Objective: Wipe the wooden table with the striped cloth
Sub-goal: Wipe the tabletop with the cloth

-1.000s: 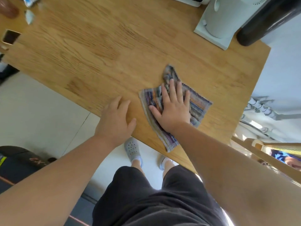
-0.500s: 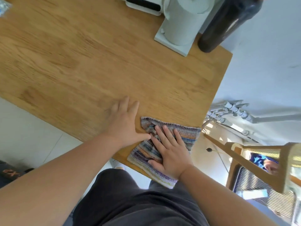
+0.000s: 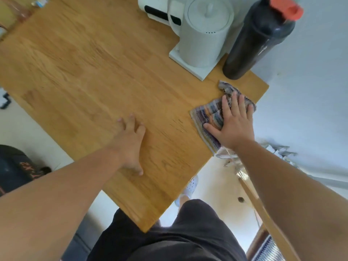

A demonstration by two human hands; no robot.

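Head: capped bottle point(image 3: 258, 40) beside cloth point(image 3: 207, 113) (striped)

Bright, even daylight; wide-angle frame with motion smear.
The worktop point(image 3: 94, 72) glows warm, its grain streaked soft toward 9 o'clock. The left hand point(image 3: 130, 146) is blurred, fingers point(image 3: 131, 121) smeared, its shadow faint. The floor point(image 3: 216, 185) at 5 o'clock is washed out pale. Straight edges bow toward the rim; forearms point(image 3: 56, 194) at 7 and 4 o'clock balloon.
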